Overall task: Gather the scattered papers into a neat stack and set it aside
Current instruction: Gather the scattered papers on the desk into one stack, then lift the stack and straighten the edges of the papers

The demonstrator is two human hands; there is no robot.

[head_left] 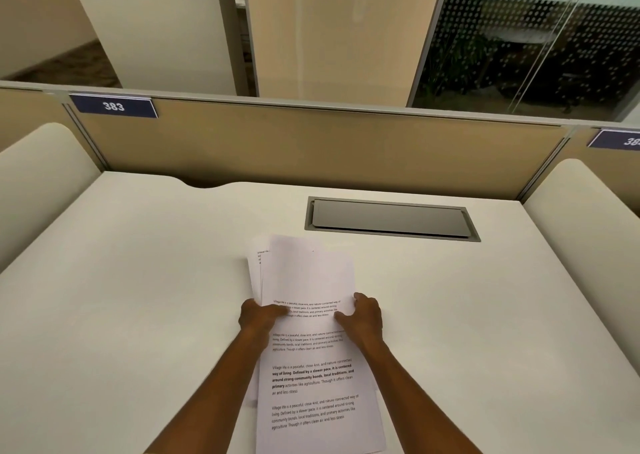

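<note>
Several white printed papers [308, 280] lie in a loose, uneven pile at the middle of the white desk [138, 280], with edges fanned out at the far left. My left hand [261, 316] grips the pile's left edge, thumb on top of the sheets. On the right edge rests my right hand [363, 316], fingers curled over the paper. Both forearms run along the sides of the pile, covering parts of its edges. The top sheet shows paragraphs of black text, its near end reaching the bottom of the view.
A grey cable hatch [391, 218] is set into the desk just behind the papers to the right. A tan partition [311, 148] with a blue number plate [113, 106] closes the far side. Rounded white dividers [38, 176] flank the desk.
</note>
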